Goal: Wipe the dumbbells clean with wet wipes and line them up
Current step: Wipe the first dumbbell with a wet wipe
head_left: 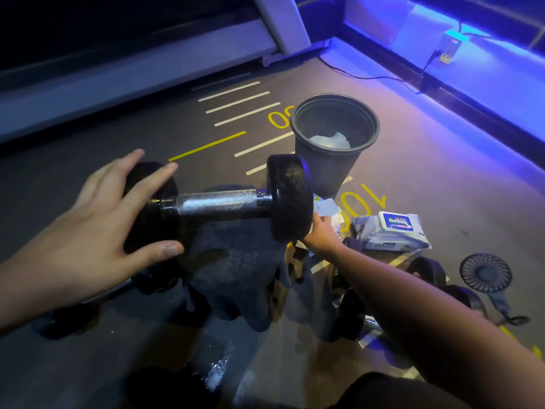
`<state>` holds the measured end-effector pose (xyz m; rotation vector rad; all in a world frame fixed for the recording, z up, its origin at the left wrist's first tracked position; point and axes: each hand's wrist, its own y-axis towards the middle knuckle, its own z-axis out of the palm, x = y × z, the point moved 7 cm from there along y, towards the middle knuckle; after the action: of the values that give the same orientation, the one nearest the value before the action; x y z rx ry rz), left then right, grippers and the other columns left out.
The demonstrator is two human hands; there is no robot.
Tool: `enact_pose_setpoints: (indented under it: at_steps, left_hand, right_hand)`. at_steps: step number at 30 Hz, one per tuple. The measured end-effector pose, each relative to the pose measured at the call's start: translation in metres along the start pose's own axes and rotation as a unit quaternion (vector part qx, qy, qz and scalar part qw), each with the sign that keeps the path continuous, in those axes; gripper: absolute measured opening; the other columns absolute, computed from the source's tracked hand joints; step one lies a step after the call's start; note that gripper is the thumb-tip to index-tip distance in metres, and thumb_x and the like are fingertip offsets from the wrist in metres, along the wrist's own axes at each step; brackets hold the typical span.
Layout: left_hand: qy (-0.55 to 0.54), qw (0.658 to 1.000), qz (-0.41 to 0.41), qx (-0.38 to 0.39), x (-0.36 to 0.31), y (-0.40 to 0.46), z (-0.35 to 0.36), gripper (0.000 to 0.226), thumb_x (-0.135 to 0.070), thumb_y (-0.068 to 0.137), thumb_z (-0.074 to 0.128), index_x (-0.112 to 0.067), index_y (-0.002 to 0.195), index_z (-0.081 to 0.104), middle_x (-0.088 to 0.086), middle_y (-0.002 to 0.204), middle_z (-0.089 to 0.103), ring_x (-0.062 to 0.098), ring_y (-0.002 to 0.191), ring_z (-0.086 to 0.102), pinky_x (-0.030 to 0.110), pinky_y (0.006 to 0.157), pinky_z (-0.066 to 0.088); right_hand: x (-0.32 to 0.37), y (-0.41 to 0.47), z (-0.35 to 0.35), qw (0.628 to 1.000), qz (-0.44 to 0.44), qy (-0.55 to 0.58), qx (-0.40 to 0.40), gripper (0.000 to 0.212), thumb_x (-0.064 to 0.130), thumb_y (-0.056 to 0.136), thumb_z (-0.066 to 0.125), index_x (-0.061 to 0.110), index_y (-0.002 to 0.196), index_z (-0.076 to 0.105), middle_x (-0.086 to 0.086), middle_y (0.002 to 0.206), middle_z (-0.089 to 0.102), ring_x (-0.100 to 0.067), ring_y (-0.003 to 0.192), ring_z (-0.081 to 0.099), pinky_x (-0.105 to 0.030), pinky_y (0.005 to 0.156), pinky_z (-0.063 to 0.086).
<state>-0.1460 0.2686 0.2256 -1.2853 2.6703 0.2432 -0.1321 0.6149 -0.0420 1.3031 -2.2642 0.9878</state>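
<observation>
Centre frame, the black rubber-headed dumbbell (218, 203), with a knurled steel handle, runs nine-to-three above a dark crumpled cloth (236, 261). The left hand (97, 225) is spread wide, fingers and thumb clasping the smooth round head at nine o'clock. At three o'clock the right hand (320, 234) meets the scuffed head with a crumpled white wet wipe (327, 208). Its fingers are hidden, so the grip is unclear.

Yellow "10" painted on floor (413, 178); "0" beside bin (327, 166); wipes pack (392, 234) label unreadable.
</observation>
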Motion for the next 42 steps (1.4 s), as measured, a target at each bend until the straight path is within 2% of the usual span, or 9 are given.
enact_pose_setpoints:
  at_steps: [4,8,10,13,18,22,26,32,42]
  left_hand:
    - [0.003,1.0,0.009,-0.014,0.0,0.002,0.002,0.093,-0.089,0.073,0.037,-0.053,0.154,0.011,-0.015,0.155,0.009,0.032,0.145,0.025,0.065,0.108,0.035]
    - [0.011,0.999,0.019,-0.029,0.001,0.003,0.001,0.093,-0.09,0.074,0.036,-0.051,0.155,0.013,-0.016,0.155,0.01,0.034,0.144,0.028,0.064,0.108,0.035]
    - [0.012,0.999,0.018,-0.03,0.001,0.002,0.001,0.093,-0.09,0.074,0.036,-0.051,0.155,0.013,-0.016,0.155,0.01,0.038,0.143,0.028,0.065,0.108,0.035]
    - [0.011,0.999,0.012,-0.028,0.0,0.0,0.0,0.092,-0.088,0.073,0.038,-0.053,0.154,0.012,-0.014,0.155,0.011,0.037,0.144,0.026,0.063,0.109,0.034]
    - [0.009,1.0,0.009,-0.018,0.0,0.002,0.0,0.092,-0.094,0.072,0.031,-0.056,0.153,0.009,-0.009,0.158,0.014,0.033,0.146,0.021,0.063,0.111,0.033]
    - [0.01,1.0,0.001,-0.008,0.0,0.005,0.0,0.096,-0.094,0.072,0.031,-0.052,0.155,0.009,0.01,0.161,0.017,0.033,0.147,0.019,0.059,0.114,0.031]
    - [0.013,1.0,0.002,0.009,-0.003,0.002,-0.002,0.103,-0.098,0.069,0.022,-0.046,0.157,0.005,0.012,0.163,0.011,0.03,0.15,0.012,0.05,0.12,0.023]
    - [0.022,0.999,-0.005,0.031,-0.004,0.004,-0.001,0.111,-0.102,0.064,0.013,-0.044,0.158,0.002,0.013,0.165,0.005,0.032,0.152,0.006,0.049,0.121,0.021]
    - [0.016,0.997,-0.034,0.071,-0.005,0.004,-0.004,0.122,-0.107,0.051,0.007,-0.046,0.156,-0.009,0.011,0.167,-0.007,0.035,0.153,-0.003,0.052,0.123,0.019]
  right_hand:
    - [0.0,-0.001,-0.002,1.0,0.0,-0.009,-0.009,0.068,0.045,0.089,0.064,0.019,0.146,0.037,-0.012,0.142,0.034,-0.033,0.113,0.058,-0.03,0.081,0.047]
    - [0.001,-0.005,-0.01,1.0,-0.009,-0.013,-0.009,0.065,0.047,0.088,0.066,0.025,0.143,0.039,-0.007,0.137,0.035,-0.022,0.089,0.055,-0.013,0.048,0.04]
    - [0.001,-0.009,-0.016,1.0,-0.015,-0.018,-0.014,0.062,0.044,0.088,0.066,0.024,0.142,0.042,-0.008,0.133,0.036,-0.018,0.08,0.053,-0.013,0.043,0.036]
    - [0.004,-0.018,-0.027,0.999,-0.028,-0.035,-0.03,0.057,0.038,0.088,0.064,0.021,0.14,0.044,-0.011,0.129,0.039,-0.016,0.072,0.052,-0.012,0.048,0.037]
    - [0.019,-0.037,-0.05,0.995,-0.063,-0.06,-0.058,0.058,0.034,0.086,0.065,0.021,0.139,0.046,-0.013,0.134,0.039,-0.033,0.114,0.052,-0.03,0.086,0.04]
    - [0.033,-0.061,-0.077,0.992,-0.098,-0.032,-0.079,0.057,0.03,0.082,0.065,0.023,0.136,0.047,-0.01,0.127,0.041,-0.031,0.116,0.052,-0.034,0.095,0.043]
    - [0.055,-0.099,-0.109,0.986,-0.136,-0.048,-0.082,0.06,0.031,0.081,0.067,0.025,0.138,0.047,-0.005,0.127,0.041,-0.024,0.113,0.052,-0.03,0.096,0.041]
    - [0.095,-0.167,-0.155,0.968,-0.223,-0.044,-0.104,0.067,0.05,0.068,0.055,0.03,0.132,0.049,0.004,0.12,0.039,-0.02,0.11,0.055,-0.043,0.102,0.046]
    - [0.189,-0.282,-0.193,0.918,-0.372,-0.041,-0.131,0.063,0.035,0.071,0.062,0.024,0.133,0.052,0.0,0.122,0.041,-0.016,0.115,0.052,-0.04,0.104,0.046]
